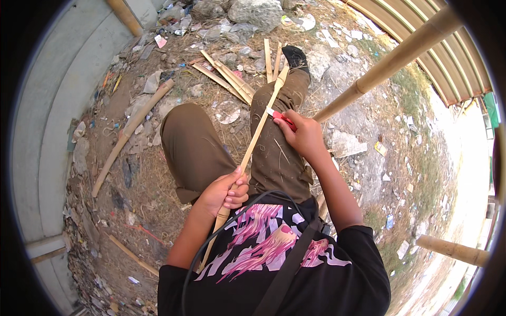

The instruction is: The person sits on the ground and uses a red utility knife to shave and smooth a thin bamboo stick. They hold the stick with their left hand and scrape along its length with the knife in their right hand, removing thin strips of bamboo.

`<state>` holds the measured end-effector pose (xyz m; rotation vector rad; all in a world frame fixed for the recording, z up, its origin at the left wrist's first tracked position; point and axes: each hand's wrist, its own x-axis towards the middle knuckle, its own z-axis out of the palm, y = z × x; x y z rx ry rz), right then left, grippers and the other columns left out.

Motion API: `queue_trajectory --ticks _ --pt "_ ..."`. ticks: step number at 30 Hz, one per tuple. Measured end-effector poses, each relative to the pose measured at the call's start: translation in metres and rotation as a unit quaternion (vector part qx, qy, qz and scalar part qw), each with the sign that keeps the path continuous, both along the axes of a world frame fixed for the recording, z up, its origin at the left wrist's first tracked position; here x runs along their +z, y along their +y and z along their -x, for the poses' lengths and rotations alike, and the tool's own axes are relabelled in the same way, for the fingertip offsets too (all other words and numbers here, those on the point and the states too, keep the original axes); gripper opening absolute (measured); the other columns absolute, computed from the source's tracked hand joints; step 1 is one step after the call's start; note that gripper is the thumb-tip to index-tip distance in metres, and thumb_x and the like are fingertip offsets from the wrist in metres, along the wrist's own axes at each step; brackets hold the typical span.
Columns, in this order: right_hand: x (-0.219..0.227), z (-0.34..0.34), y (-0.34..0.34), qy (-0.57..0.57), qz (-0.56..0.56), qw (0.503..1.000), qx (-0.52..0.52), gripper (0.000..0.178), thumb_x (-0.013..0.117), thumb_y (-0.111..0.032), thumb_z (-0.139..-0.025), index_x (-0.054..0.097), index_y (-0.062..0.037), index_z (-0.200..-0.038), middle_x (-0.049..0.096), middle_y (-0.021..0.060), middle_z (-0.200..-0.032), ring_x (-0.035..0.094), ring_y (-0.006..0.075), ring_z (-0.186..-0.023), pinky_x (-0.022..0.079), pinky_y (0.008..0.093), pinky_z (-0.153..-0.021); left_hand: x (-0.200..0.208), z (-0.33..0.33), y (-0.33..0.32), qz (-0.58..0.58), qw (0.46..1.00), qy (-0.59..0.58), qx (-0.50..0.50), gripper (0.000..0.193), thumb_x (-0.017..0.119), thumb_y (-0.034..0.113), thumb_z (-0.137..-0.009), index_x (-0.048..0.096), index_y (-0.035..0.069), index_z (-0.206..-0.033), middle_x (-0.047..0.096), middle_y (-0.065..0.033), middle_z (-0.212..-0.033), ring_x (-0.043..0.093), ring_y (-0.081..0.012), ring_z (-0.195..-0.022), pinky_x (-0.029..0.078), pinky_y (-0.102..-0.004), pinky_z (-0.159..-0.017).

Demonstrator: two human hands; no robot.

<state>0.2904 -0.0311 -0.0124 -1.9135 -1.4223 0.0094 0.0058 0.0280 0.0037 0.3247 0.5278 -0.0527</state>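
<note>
A long, thin bamboo strip (pixel 254 141) slants from my chest up across my right thigh, its far end beyond the knee. My left hand (pixel 227 193) is wrapped round its lower part, close to my belly. In my right hand (pixel 305 135) is a red utility knife (pixel 284 121), its pale blade end close to the strip's right side. Whether the blade touches the strip I cannot tell. Fine shavings cling to my brown trousers (pixel 274 158).
Split bamboo pieces (pixel 232 79) lie past my knees. A bamboo pole (pixel 132 134) rests on littered ground at left, beside a grey wall (pixel 39 131). Another thick pole (pixel 390 60) slants up at right. A cut pole (pixel 453 249) juts in at lower right. Rocks (pixel 255 13) lie at the back.
</note>
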Motion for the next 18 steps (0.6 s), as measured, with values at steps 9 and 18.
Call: queue_trajectory --ticks 9,18 --pt "0.008 -0.005 -0.005 -0.015 0.069 0.994 -0.079 0.029 0.072 -0.037 -0.095 0.064 -0.0093 -0.096 0.072 0.0131 -0.076 0.071 0.0352 -0.068 0.053 0.0462 -0.058 0.004 -0.009 -0.015 -0.130 0.988 0.079 -0.002 0.039 0.039 0.042 -0.114 0.044 0.013 -0.089 0.032 0.0070 -0.060 0.024 -0.0012 -0.045 0.023 -0.0173 -0.038" --pt "0.015 -0.010 0.006 -0.056 0.086 0.993 -0.062 0.030 0.070 -0.039 -0.096 0.062 -0.0109 -0.092 0.071 0.0127 -0.075 0.071 0.0359 -0.069 0.052 0.0476 -0.058 0.000 -0.011 -0.023 -0.243 0.962 0.127 0.000 0.042 0.045 0.045 -0.112 0.043 0.013 -0.085 0.038 0.0057 -0.060 0.033 -0.0027 -0.049 0.027 -0.0199 -0.042"
